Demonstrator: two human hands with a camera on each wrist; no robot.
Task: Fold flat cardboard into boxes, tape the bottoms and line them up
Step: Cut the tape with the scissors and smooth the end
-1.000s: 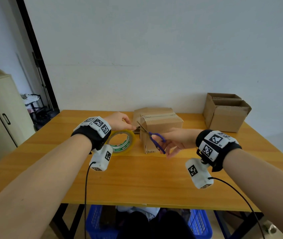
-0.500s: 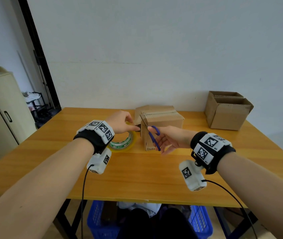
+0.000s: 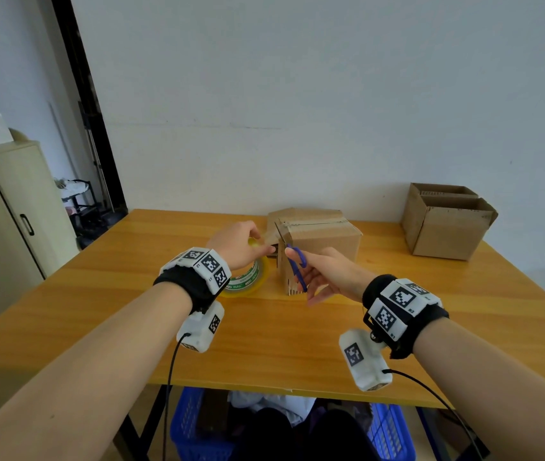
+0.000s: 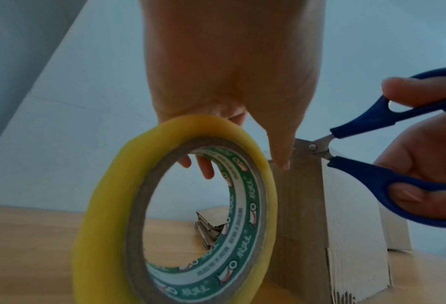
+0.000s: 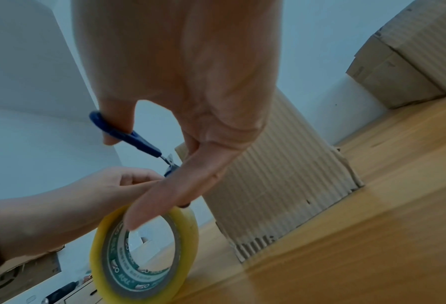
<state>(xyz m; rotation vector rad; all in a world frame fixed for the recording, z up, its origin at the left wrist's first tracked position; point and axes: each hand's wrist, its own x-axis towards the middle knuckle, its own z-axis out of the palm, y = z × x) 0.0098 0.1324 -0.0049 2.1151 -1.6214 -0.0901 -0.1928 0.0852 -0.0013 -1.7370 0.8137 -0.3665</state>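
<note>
A pale wall backs a wooden worktop; a beige cabinet stands at nine o'clock and a blue crate sits beneath the near edge. At two o'clock two open-topped cardboard boxes stand side by side, touching, well apart from the work. At twelve o'clock, just beyond the hands, the box in hand rests with its taped bottom turned up, a strip running along the seam. Behind it lies a stack of flat cardboard.

The left hand clasps the yellow tape roll, held on edge beside the box's end, fingers curled over its rim. The right hand grasps the blue-handled scissors, fingers through the loops, blades at the box's upper corner.

Judging from this, the step is cutting the tape free at the end of the bottom seam. The next move calls for closing the blades squarely across taut tape, then pressing the loose end down the box's side.

The roll's core carries green-and-white printing with repeated logos; the characters are too small to read.
</note>
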